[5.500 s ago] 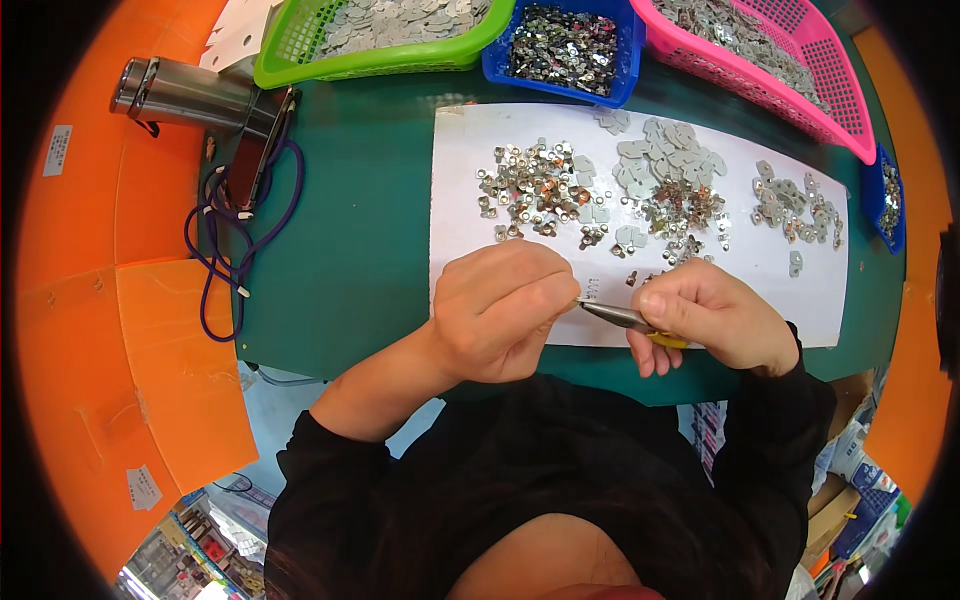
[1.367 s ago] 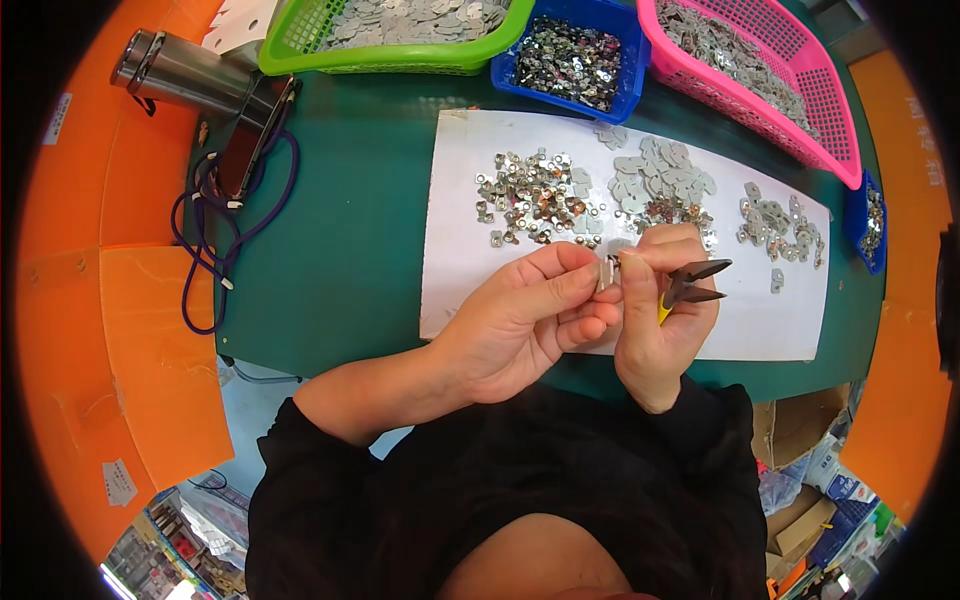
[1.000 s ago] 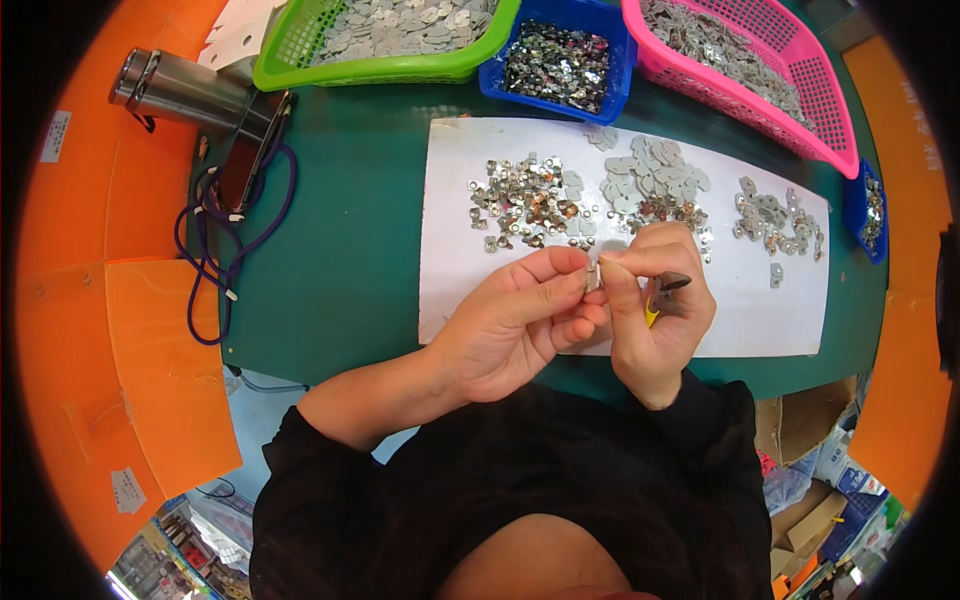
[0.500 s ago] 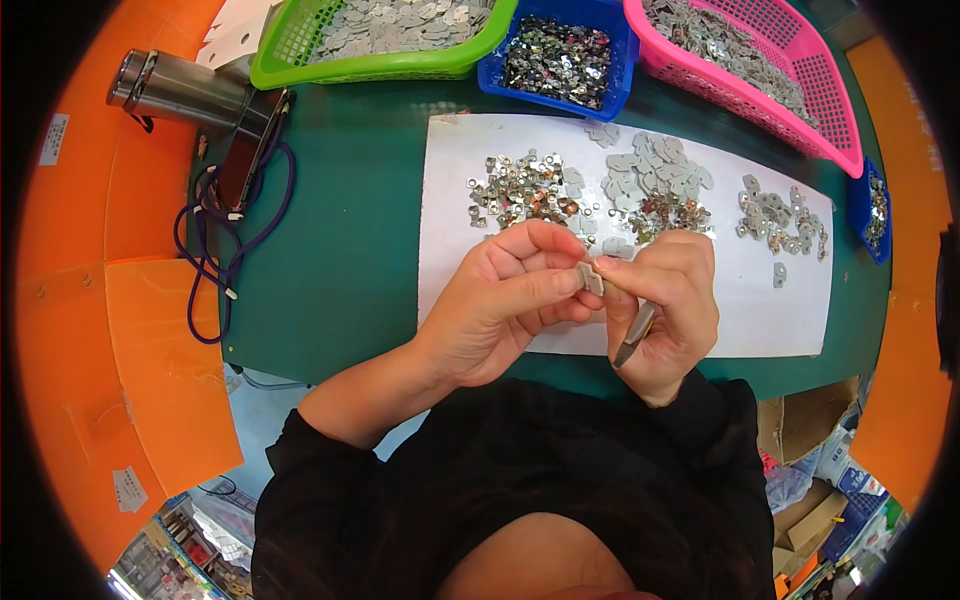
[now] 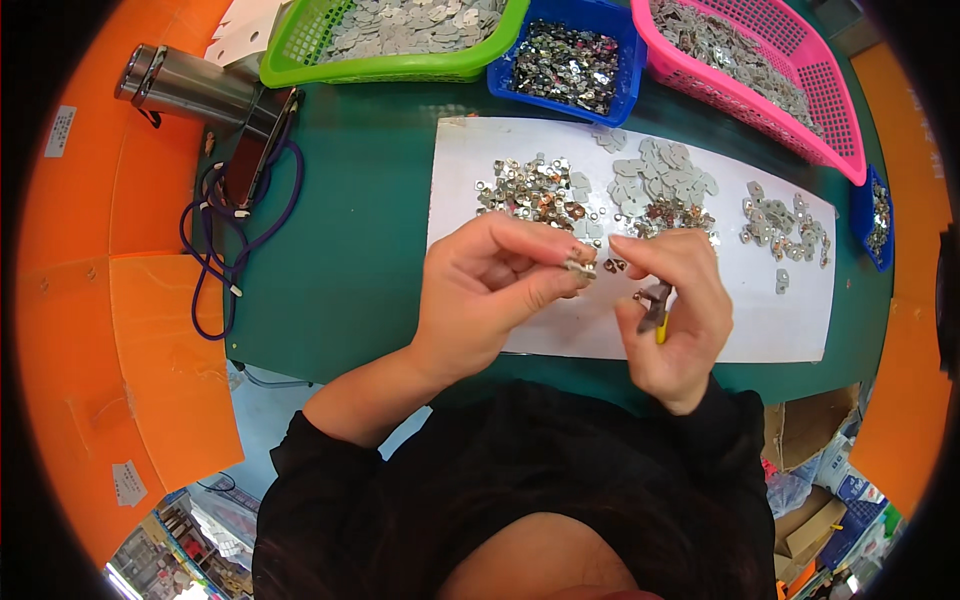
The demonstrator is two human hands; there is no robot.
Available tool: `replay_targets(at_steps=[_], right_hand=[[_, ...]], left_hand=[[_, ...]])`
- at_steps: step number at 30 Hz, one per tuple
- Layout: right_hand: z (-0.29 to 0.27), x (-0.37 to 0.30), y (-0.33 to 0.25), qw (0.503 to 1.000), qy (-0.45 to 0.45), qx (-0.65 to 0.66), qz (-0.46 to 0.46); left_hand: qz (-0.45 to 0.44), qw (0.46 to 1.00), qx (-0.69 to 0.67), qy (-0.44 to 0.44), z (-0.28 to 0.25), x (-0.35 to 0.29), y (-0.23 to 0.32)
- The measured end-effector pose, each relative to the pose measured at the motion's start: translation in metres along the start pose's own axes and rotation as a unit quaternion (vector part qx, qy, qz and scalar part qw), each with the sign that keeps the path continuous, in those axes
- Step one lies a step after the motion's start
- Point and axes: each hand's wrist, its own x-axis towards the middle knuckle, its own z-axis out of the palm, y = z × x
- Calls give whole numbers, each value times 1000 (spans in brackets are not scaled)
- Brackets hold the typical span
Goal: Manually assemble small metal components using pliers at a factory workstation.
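Between its thumb and fingertips my left hand (image 5: 480, 295) pinches a small grey plate (image 5: 580, 268), seen nearly edge-on. My right hand (image 5: 685, 315) is just to its right, with thumb and index finger spread apart from the plate. Tucked in that hand's curled fingers is a small dark metal hand tool with a yellow part (image 5: 655, 312); its exact kind is hard to make out. Beyond the hands lie a heap of shiny metal clips (image 5: 535, 190), a pile of flat grey plates (image 5: 662, 172) and a cluster of joined pieces (image 5: 785, 222).
A white sheet (image 5: 460, 150) lies on the green table (image 5: 340, 200). Along the back stand a green basket (image 5: 400, 70), a blue bin (image 5: 615, 105) and a pink basket (image 5: 750, 120), all filled with small parts. A steel flask (image 5: 190, 80) and a purple cord (image 5: 295, 190) are at left.
My right hand has drawn back to the right, off the plate, and its fingers have spread. The left hand has turned the plate. The tool's yellow part now shows more.
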Motion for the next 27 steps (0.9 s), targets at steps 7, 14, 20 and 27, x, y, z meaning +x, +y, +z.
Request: replay_targets(at_steps=[7, 14, 20, 27], right_hand=[[-43, 2, 1, 961, -89, -254, -66], [-60, 10, -4, 896, -123, -389, -175], [-65, 11, -10, 876, -120, -422, -202], [-63, 8, 1, 972, -174, -158, -6]], left_hand=[[245, 901, 337, -122, 0, 0, 12], [290, 872, 369, -137, 1, 4, 7], [280, 868, 382, -146, 1, 4, 5], [306, 863, 379, -130, -2, 4, 4]])
